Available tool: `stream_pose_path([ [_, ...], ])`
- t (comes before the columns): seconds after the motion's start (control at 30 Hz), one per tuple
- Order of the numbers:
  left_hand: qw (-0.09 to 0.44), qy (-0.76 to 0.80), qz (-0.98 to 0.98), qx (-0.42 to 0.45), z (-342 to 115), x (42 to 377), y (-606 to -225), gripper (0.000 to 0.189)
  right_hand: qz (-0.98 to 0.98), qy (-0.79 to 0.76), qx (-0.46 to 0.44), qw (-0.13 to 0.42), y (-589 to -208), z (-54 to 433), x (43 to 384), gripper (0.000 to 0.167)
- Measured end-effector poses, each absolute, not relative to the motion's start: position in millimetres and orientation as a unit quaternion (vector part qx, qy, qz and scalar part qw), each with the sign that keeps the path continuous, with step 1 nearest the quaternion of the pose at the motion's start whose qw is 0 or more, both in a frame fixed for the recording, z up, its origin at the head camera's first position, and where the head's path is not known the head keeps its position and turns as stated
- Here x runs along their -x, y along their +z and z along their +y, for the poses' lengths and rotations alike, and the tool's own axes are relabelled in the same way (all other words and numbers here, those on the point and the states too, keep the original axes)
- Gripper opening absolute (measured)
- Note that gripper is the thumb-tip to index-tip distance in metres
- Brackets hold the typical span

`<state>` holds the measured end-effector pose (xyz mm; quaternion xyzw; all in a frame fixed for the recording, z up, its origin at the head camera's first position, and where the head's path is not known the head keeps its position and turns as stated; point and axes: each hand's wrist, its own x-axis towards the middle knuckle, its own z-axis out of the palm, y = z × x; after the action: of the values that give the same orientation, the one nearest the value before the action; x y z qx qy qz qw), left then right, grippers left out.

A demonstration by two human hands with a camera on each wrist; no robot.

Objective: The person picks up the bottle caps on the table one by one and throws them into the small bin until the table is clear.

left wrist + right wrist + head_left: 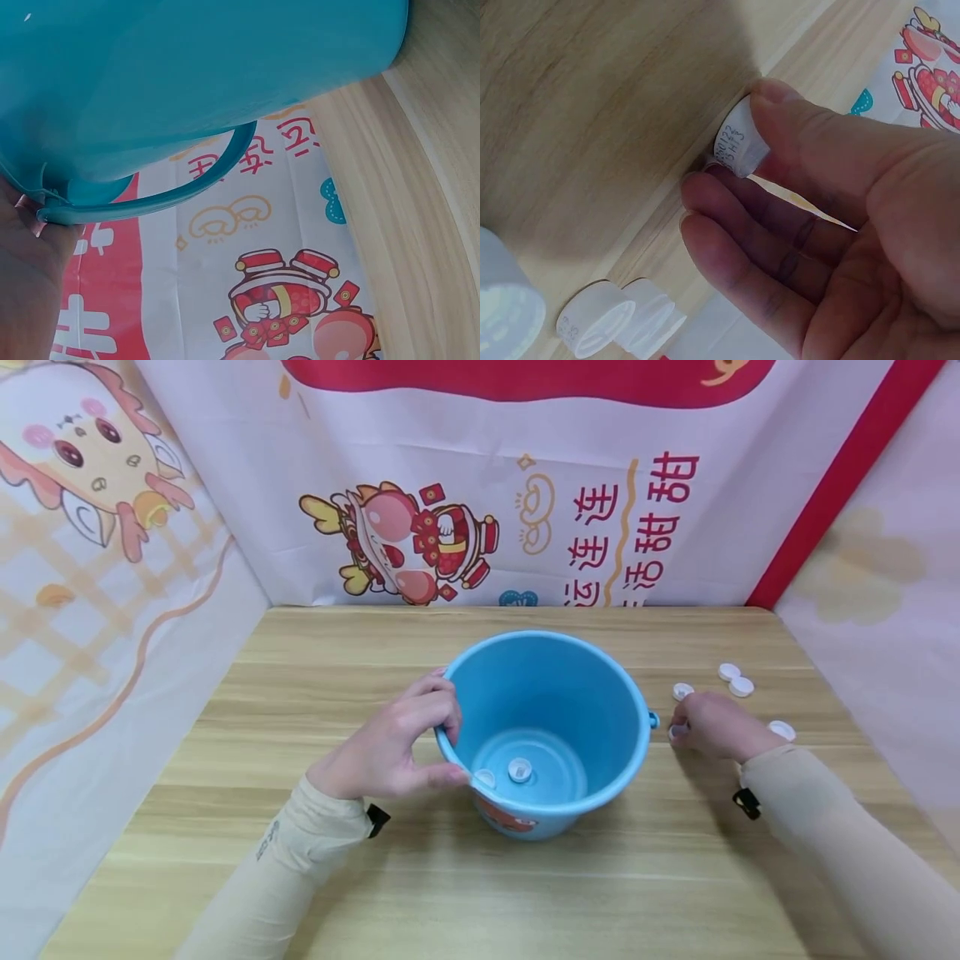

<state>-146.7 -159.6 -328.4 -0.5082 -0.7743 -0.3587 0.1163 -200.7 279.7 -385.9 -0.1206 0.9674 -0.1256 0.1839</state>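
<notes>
A light blue bucket (547, 693) stands upright on the wooden table. My left hand (405, 735) grips its left rim, fingers over the edge and thumb along the front. Inside, one white bottle cap (520, 769) lies on the bottom, and another white cap (486, 777) shows near the front rim. To the right of the bucket, my right hand (723, 724) pinches a white bottle cap (741, 139) with printed characters, at the tabletop. A loose cap (682, 690) lies just beyond that hand. In the left wrist view, the bucket's handle (180, 196) hangs down.
Two more caps, a far one (729, 672) and a nearer one (741, 687), lie together at the table's back right. Another cap (782, 730) sits beside the right wrist. Printed cloth (465, 443) hangs behind the table (570, 893) and along both sides.
</notes>
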Motion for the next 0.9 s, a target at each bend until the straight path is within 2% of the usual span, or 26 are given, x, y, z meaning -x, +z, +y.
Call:
stream_pose_path([
  [0.27, 0.112, -0.354, -0.774, 0.512, -158, 148, -328, 0.050, 0.965, -0.142, 0.111, 0.190, -385, 285, 202, 0.017],
  [0.4, 0.109, -0.355, -0.776, 0.510, -157, 148, -328, 0.050, 0.971, -0.148, 0.104, 0.157, -372, 284, 201, 0.023],
  [0.63, 0.100, -0.357, -0.778, 0.507, -158, 148, -327, 0.048, 0.972, -0.171, 0.129, 0.100, -316, 274, 200, 0.038],
  [0.9, 0.097, -0.357, -0.783, 0.500, -160, 147, -325, 0.050, 0.973, -0.143, 0.178, -0.017, -241, 237, 180, 0.036],
])
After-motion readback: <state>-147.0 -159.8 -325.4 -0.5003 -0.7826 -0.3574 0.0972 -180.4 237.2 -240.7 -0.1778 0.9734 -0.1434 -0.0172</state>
